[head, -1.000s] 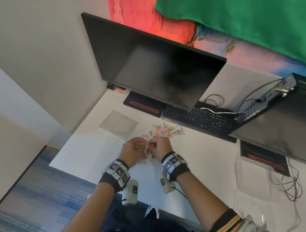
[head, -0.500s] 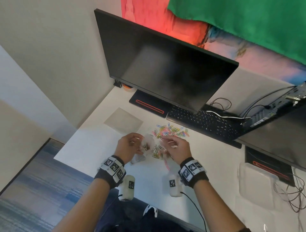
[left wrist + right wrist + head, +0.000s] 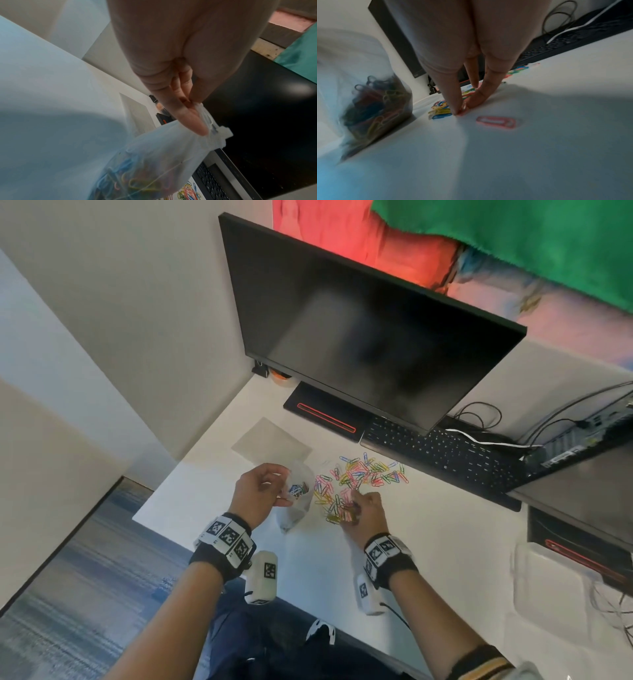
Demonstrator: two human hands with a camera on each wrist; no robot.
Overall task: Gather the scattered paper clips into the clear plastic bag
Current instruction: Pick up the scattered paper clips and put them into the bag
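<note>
hard to see: right wrist view is blurry, so I can't really tell if the fingertips point(image 3: 459, 111) already have a clip between them. The bag's mouth is mostly hidden behind the left hand in the head view.
cut off: the second monitor point(image 3: 582, 491) on the right runs out of frame.
left hand point(image 3: 260, 491): thumb and fingers pinch the top edge of the clear plastic bag point(image 3: 298, 498), holding it up, its bottom on or just above the white desk point(image 3: 445, 542). Some coloured clips already sit inside it.
right hand point(image 3: 363, 508): fingers drawn together in a pinch, tips down on the desk at the near edge of the paper clips point(image 3: 359, 477).
pink clip point(image 3: 496, 121): lies alone just beside those fingertips, not touched.
clip pile: spread between the bag and the keyboard point(image 3: 445, 453), in front of the big monitor point(image 3: 359, 337).
</note>
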